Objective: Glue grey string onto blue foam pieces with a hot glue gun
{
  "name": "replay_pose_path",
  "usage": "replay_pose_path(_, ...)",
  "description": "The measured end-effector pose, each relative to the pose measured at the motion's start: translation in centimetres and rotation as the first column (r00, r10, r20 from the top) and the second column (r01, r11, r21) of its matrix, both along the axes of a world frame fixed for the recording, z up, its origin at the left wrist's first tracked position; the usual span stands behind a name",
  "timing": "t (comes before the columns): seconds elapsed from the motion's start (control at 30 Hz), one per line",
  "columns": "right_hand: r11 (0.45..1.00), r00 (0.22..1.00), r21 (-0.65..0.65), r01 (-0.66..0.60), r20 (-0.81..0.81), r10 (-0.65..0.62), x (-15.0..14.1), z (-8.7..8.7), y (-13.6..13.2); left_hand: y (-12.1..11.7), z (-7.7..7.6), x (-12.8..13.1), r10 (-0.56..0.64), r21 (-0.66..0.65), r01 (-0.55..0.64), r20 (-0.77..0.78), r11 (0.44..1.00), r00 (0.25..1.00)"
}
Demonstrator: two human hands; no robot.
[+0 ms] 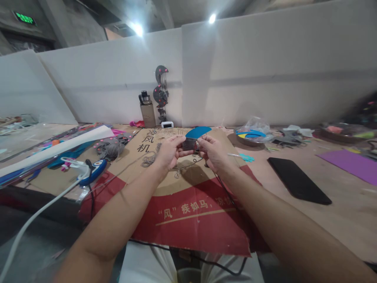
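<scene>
Above a cardboard sheet point(173, 184), my left hand point(173, 152) pinches the left side of a small dark grey piece point(189, 144). A curved blue piece point(199, 132), which looks like felt or foam sheet, stands just above the grey one. My right hand point(211, 151) closes its thumb and fingers at the lower right of the blue piece, near the grey piece's edge. Whether the two pieces are joined I cannot tell. Thin grey yarn point(150, 158) lies loosely on the cardboard left of my hands, and a strand curls below them.
A black phone-like slab point(299, 181), purple sheet point(352, 165) and bowl of coloured scraps point(251, 142) lie on the right. At the back are a bottle point(147, 114) and a hanging crescent ornament point(160, 94). On the left, a white cable point(44, 208) runs past a yarn ball point(113, 149).
</scene>
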State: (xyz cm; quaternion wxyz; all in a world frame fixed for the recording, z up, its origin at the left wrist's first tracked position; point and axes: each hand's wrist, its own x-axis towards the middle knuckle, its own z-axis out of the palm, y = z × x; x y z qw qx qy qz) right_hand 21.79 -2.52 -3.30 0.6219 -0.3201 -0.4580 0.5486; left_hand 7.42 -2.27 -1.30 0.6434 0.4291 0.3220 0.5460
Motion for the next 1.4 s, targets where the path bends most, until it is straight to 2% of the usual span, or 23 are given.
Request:
replay_pose_path(0.33, 0.999, 1.000, -0.032, 0.015, -0.026, -0.015, -0.1, -0.2, 0.3, -0.2, 0.3, 0.1, 0.023, 0.012, -0.023, -0.005, 1.000, 1.000)
replay_pose_path(0.67, 1.000, 1.000, 0.004, 0.026, -0.014, -0.026, -0.1, 0.0, 0.0, -0.3, 0.0, 0.0, -0.003, 0.110, 0.005, -0.021, 0.994, 1.000)
replay_pose_path(1.0, 1.000, 0.998, 0.013, -0.018, 0.057, 0.017, -0.2, 0.0, -0.1, 0.1, 0.2, -0.1, 0.037, 0.023, -0.035, -0.069, 0.999, 0.997)
replay_pose_path(1.4, 0.999, 0.996, 0.000, -0.053, 0.077, 0.053, -0.2, -0.1, 0.0, 0.8, -0.3, -0.3, -0.049, -0.027, 0.047, -0.077, 0.999, 0.996)
